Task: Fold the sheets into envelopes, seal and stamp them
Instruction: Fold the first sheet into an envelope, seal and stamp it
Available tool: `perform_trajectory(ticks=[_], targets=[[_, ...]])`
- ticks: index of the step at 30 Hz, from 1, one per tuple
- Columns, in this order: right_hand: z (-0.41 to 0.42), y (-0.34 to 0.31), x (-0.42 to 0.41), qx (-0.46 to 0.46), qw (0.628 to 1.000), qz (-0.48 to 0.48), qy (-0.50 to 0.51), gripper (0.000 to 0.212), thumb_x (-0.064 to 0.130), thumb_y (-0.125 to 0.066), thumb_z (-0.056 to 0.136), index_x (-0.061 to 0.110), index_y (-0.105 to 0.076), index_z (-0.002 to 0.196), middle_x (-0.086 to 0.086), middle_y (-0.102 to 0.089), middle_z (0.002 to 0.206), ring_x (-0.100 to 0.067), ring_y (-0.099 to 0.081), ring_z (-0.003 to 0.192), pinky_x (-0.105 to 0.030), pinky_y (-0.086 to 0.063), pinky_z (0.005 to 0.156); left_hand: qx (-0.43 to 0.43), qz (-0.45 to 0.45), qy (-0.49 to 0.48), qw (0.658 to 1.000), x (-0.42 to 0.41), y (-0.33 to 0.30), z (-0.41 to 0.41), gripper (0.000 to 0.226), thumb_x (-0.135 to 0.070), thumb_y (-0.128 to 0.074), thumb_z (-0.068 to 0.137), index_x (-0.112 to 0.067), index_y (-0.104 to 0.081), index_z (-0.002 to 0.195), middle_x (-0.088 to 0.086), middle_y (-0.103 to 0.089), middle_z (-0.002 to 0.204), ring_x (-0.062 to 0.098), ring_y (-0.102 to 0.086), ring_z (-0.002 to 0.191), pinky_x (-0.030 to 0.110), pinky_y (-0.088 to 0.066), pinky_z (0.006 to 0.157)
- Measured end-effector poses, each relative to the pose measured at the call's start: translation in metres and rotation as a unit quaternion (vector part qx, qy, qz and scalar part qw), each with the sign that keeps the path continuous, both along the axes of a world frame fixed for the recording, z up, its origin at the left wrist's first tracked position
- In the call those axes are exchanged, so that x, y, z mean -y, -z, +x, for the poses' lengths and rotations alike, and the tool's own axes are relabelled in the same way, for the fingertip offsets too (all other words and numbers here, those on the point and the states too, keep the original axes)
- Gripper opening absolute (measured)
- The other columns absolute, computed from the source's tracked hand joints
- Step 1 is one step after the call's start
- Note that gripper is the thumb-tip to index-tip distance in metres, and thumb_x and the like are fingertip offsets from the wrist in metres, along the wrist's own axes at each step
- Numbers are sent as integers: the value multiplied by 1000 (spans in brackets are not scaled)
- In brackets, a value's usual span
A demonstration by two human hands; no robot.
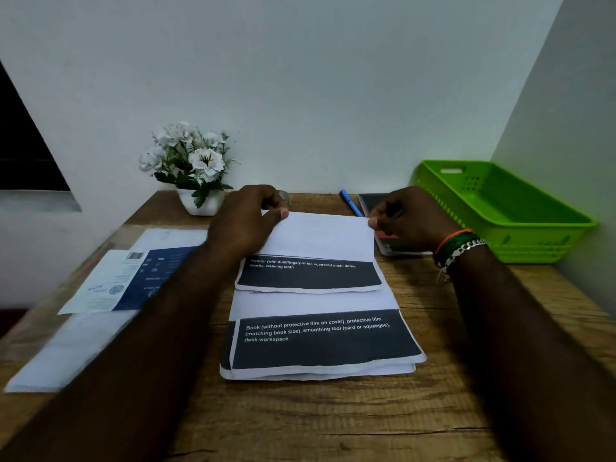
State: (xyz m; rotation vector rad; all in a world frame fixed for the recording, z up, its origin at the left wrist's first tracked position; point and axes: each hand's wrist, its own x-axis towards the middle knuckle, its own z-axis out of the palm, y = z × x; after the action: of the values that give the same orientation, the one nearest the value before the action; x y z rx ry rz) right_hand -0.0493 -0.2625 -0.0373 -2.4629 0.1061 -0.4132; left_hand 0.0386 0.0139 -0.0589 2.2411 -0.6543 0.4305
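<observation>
Nearest the camera, the brown wood-grain table [333, 421] shows bare planks along its front edge, with both forearms reaching over it from the lower corners. Just beyond, in the middle of the table, lies a stack of white paper sheets with dark printed bands [320, 341]; the front sheet's band reads "Book (without protective film on cover)...". On the far part of this stack lies the white top sheet [316, 248], its far portion turned blank side up over a dark band that begins "Monitor". The left hand [246, 218] pinches the far left corner of that sheet between thumb and curled fingers, and the right hand [406, 218], with orange, green and silver bangles [456, 248] at its wrist, pinches the far right corner in the same way.

Along the left edge lie a blue-and-white printed leaflet [133, 278] and pale sheets [70, 355] under it, blurred. Behind the right hand a dark booklet [376, 201] is partly hidden, with a blue pen [350, 201] beside it. At the far right corner stands a bright green plastic basket [500, 211]. At the far edge, left of centre, stands a white pot of white artificial flowers [193, 168] against the wall.
</observation>
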Motion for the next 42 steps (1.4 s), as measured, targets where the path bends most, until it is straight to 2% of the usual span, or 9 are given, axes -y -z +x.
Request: perform_trajectory(ticks=[5, 9, 15, 21, 27, 31, 35, 37, 42], targets=[[-4, -7, -1, 36, 999, -13, 12, 5, 14, -79, 82, 16, -77, 78, -3, -74, 75, -15, -69, 73, -28, -54, 71, -12, 14, 23, 1000, -1, -10, -8, 20, -29, -89, 74, -25, -73, 86, -12, -70, 83, -3, -61, 78, 20, -47, 68], [-8, -14, -2, 60, 998, -28, -10, 11, 11, -78, 77, 22, -75, 75, 1, -73, 73, -14, -68, 72, -29, -54, 70, -6, 17, 43, 999, 0, -15, -13, 19, -23, -92, 69, -23, -74, 76, -12, -71, 73, -5, -62, 67, 11, -43, 60], [-11, -15, -15, 32, 993, -93, -65, 14, 20, -84, 69, 24, -75, 78, -2, -71, 77, -17, -68, 75, -33, -54, 69, -26, 38, 72, 996, 0, -19, -18, 19, -19, -91, 69, -24, -73, 70, -9, -73, 71, 5, -68, 66, 29, -59, 65], [-7, -3, -22, -44, 981, -123, -140, 10, 14, -85, 72, 18, -75, 74, 15, -70, 66, 2, -62, 61, -10, -43, 61, -85, 121, 115, 982, 2, -12, -20, 23, -30, -95, 67, -22, -74, 72, -10, -73, 76, 2, -68, 72, 24, -54, 67], [-4, 7, -26, -109, 972, -150, -145, 9, 19, -84, 73, 22, -75, 74, 10, -75, 77, 8, -62, 65, -16, -49, 71, -102, 159, 125, 974, 5, -3, -17, 25, -38, -92, 69, -21, -75, 75, -8, -74, 78, 6, -69, 78, 35, -60, 77], [-3, 9, -38, -59, 978, -146, -135, 17, 33, -84, 76, 23, -77, 87, 13, -73, 83, -1, -67, 77, -20, -47, 72, -99, 169, 124, 973, 6, 3, -12, 36, -39, -92, 70, -25, -75, 99, -15, -67, 94, -2, -60, 85, 18, -47, 73], [-1, 23, -66, -55, 966, -185, -170, 45, 41, -72, 89, 22, -67, 129, 3, -65, 135, -15, -59, 124, -30, -44, 106, -97, 183, 97, 973, 6, 8, -9, 50, -44, -89, 71, -27, -70, 114, -10, -59, 111, 9, -55, 105, 24, -40, 83], [1, 28, -74, -78, 954, -223, -185, 50, 41, -63, 95, 19, -60, 139, -1, -56, 147, -20, -53, 134, -33, -40, 112, -99, 197, 91, 971, 6, 8, -9, 49, -43, -88, 73, -26, -71, 116, -8, -61, 113, 12, -57, 107, 26, -43, 83], [-1, 21, -68, -104, 954, -246, -135, 39, 43, -57, 97, 15, -70, 122, -7, -69, 126, -26, -63, 117, -35, -48, 99, -102, 199, 82, 971, 6, 6, -10, 49, -45, -89, 72, -26, -72, 113, -8, -63, 112, 11, -58, 106, 26, -44, 84]])
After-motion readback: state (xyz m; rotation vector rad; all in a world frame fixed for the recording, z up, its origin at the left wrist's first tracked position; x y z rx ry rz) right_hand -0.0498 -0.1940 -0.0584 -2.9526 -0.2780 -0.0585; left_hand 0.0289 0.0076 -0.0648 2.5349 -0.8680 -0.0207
